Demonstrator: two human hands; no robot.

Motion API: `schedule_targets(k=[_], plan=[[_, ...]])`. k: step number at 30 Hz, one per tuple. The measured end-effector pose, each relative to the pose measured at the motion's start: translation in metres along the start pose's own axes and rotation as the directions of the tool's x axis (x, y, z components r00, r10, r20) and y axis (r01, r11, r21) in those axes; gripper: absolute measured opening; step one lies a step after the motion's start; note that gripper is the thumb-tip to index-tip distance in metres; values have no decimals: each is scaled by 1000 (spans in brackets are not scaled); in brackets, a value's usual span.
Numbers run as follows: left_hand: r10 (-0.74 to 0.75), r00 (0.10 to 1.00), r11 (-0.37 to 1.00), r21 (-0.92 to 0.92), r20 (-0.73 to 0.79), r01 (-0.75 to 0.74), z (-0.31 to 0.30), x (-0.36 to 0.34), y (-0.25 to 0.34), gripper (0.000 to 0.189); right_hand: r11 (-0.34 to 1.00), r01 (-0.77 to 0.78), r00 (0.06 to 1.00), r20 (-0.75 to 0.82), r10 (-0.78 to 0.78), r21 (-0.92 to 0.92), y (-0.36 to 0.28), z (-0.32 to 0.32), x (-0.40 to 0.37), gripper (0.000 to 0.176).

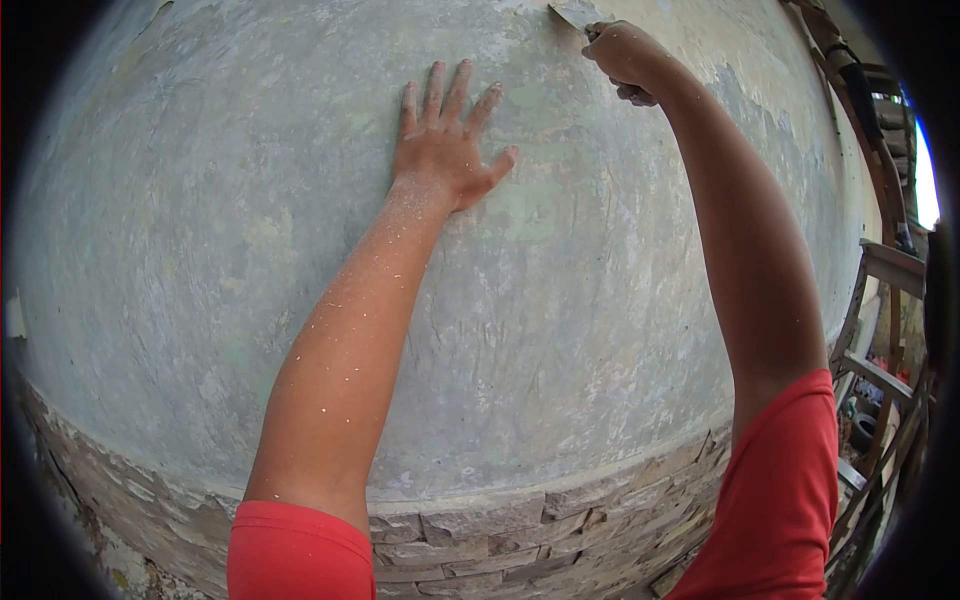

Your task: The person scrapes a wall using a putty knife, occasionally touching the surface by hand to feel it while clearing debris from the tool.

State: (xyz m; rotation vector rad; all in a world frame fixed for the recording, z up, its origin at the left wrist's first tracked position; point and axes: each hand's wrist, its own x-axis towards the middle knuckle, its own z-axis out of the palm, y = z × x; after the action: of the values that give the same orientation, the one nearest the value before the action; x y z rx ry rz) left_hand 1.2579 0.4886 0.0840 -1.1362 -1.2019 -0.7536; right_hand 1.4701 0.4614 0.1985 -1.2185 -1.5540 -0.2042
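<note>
My left hand (443,148) lies flat on the grey-green wall (540,330) with its fingers spread, and holds nothing. Pale dust and small flakes cover its fingers and forearm. Up and to the right, my right hand (628,62) is closed round the handle of a scraper (568,18). The scraper's thin metal blade points up and left, near the wall's patchy, worn paint at the top of the view. Most of the handle is hidden in my fingers.
Rough stone cladding (480,535) runs along the bottom of the wall. At the right edge stands a wooden frame or ladder (893,268), with a tyre (863,430) and clutter behind it. Peeling paint shows at the upper right.
</note>
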Motion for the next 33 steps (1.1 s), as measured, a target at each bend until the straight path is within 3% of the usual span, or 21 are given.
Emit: schedule_targets(k=[2, 6, 8, 11, 15, 17, 21, 24, 26, 30, 32, 33], plan=[[11, 1000, 1000, 10, -24, -11, 0, 1, -3, 72, 995, 94, 993, 74, -92, -36, -2, -10, -26, 24], [5, 1000, 1000, 23, -1, -5, -3, 1, -1, 71, 986, 159, 987, 1, -159, -40, -5, -7, -20, 19], [-6, 999, 1000, 24, 35, 5, -4, -3, 3, 71, 995, 55, 998, 19, -54, -87, -8, -6, -9, 18], [-15, 1000, 1000, 28, 18, 14, -7, 0, -2, 71, 996, 82, 992, 98, -77, -44, -1, -9, -20, 19], [-7, 1000, 999, 40, 3, 7, -8, 4, -3, 71, 992, -29, 999, 23, 32, -121, -12, -1, -8, 21], [6, 1000, 999, 43, -1, -6, -6, -1, 2, 71, 995, 97, 995, 20, -97, -6, 0, 0, -14, 26], [-30, 998, 998, 64, 46, 27, -11, 1, -2, 70, 974, 218, 975, -56, -215, 54, -13, 4, -28, 21], [-2, 998, 999, 36, 63, 0, -6, -6, 4, 70, 998, 69, 997, 31, -69, 13, -7, 9, -14, 29], [-11, 1000, 999, 47, 18, 10, -9, 1, -6, 70, 993, 100, 992, 76, -96, -57, -20, 2, -20, 22], [1, 999, 1000, 28, 54, -3, -9, -3, -7, 69, 1000, 9, 999, 52, -8, -27, -28, 7, -14, 18], [10, 999, 1000, 25, 50, -11, -9, -5, -3, 69, 992, 110, 993, 29, -112, 53, -23, 13, -16, 17], [7, 999, 999, 34, 49, -9, -10, -6, -6, 69, 998, 59, 996, 73, -59, -1, -30, 7, -31, 21]])
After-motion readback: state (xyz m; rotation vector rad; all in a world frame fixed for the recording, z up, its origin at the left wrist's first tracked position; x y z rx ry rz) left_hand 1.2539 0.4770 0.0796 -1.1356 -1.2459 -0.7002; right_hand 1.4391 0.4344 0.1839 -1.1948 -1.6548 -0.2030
